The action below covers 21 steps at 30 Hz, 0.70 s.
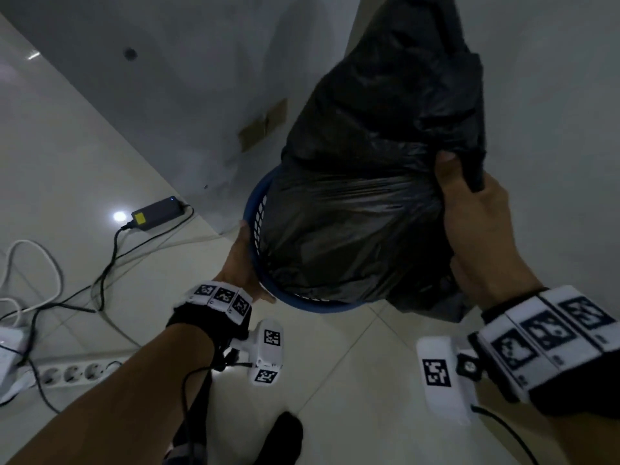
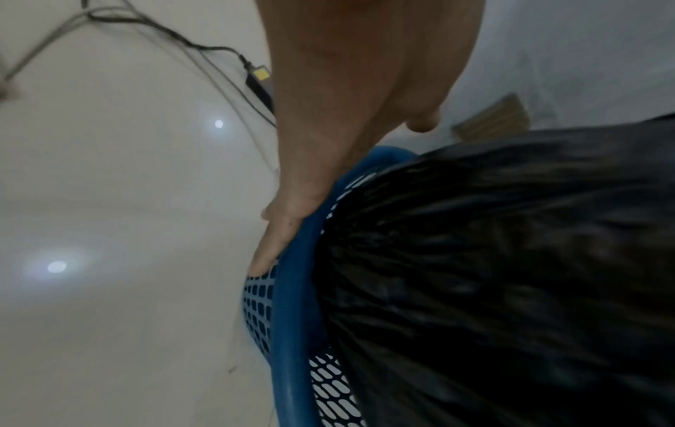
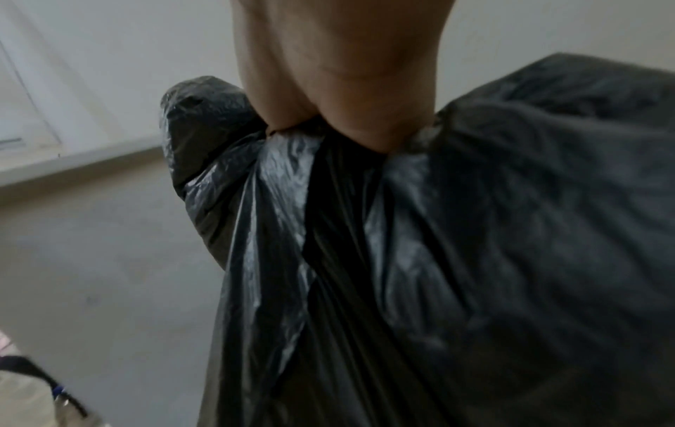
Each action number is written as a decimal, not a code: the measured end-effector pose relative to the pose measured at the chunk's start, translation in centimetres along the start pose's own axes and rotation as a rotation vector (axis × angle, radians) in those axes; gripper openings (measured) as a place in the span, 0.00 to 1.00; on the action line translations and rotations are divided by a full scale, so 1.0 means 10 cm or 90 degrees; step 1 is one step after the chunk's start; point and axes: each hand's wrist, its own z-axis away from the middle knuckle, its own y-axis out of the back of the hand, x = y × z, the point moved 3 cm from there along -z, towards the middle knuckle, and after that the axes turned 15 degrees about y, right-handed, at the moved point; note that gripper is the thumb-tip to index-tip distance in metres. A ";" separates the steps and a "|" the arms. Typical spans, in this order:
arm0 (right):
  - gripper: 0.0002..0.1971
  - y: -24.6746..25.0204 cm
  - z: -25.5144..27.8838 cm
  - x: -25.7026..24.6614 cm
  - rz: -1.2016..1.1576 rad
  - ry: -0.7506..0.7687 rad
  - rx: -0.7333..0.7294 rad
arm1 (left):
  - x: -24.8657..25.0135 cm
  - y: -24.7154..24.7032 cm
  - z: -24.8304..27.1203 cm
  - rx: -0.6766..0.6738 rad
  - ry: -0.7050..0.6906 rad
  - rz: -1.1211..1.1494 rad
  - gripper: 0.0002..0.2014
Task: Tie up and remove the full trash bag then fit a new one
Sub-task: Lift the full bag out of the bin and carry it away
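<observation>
Right hand (image 1: 469, 209) grips the gathered bag (image 1: 369, 196) neck, left hand (image 1: 243, 263) clasps the bin (image 2: 292, 303) rim; bag partly lifted, no knot visible, refit pending.

The head view looks steeply down from above onto both forearms and the floor (image 1: 84, 169); the left wrist view sits close along the blue basket (image 2: 292, 317) rim; the right wrist view is pressed close to the black bag (image 3: 475, 260), which all three share.

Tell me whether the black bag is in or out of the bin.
Partly in: black bag still sits inside blue bin; right hand grips its gathered top.
</observation>
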 end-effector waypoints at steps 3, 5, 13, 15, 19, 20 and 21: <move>0.08 0.10 -0.02 -0.29 -0.052 -0.043 0.012 | 0.03 -0.08 0.27 -0.016 -0.009 0.040 0.39; 0.09 0.15 -0.01 -0.51 -0.084 -0.060 0.019 | 0.00 -0.12 0.45 -0.064 -0.025 0.047 0.41; 0.16 0.30 0.29 -1.35 -0.128 -0.119 0.039 | -0.05 -0.17 1.40 -0.145 -0.077 0.072 0.33; 0.14 0.35 0.41 -1.60 -0.117 -0.122 0.047 | -0.14 -0.16 1.68 -0.139 -0.063 0.073 0.33; 0.09 0.39 0.68 -2.40 -0.090 -0.097 0.002 | -0.44 0.08 2.40 -0.042 -0.028 0.041 0.40; 0.09 0.38 0.75 -2.63 -0.084 -0.082 -0.018 | -0.51 0.17 2.62 0.016 -0.039 0.008 0.39; 0.11 0.38 0.82 -2.86 -0.071 -0.067 -0.037 | -0.61 0.26 2.85 0.062 -0.056 -0.028 0.36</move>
